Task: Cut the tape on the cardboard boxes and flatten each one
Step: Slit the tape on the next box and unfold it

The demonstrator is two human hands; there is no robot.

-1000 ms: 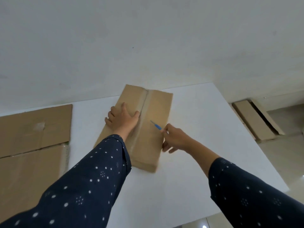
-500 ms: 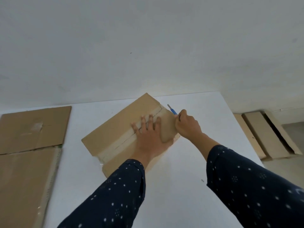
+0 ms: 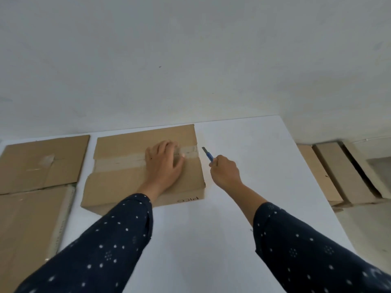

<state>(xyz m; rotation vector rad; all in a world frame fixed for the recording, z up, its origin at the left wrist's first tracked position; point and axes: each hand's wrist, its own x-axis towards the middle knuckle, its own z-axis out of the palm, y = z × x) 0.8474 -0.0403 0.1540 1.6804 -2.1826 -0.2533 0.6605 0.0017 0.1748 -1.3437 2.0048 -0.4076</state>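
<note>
Grip: right hand (image 3: 225, 172) curled round a blue cutter (image 3: 207, 154), blade pointing up and left, just off the right end of the box (image 3: 118, 182), not touching it. Left hand (image 3: 164, 163) lay flat, fingers spread, pressing on the box top across the tape (image 3: 120, 162) near its right end.

White table (image 3: 243, 208) against a white wall. Flat cardboard (image 3: 42, 161) lay on its left side, just beside the box. More boxes (image 3: 338, 172) sat on the floor to the right, well apart.

Box lay low and closed at the table's back, seam running left to right under one strip of clear tape, uncut as far as could be seen.

Judgement: corrugated, so stiff and light; hollow, likely to slide on the smooth top. Best held by a flat palm beside the seam, fingers off the cutting line. Tape looked thin and glossy; little force needed.
</note>
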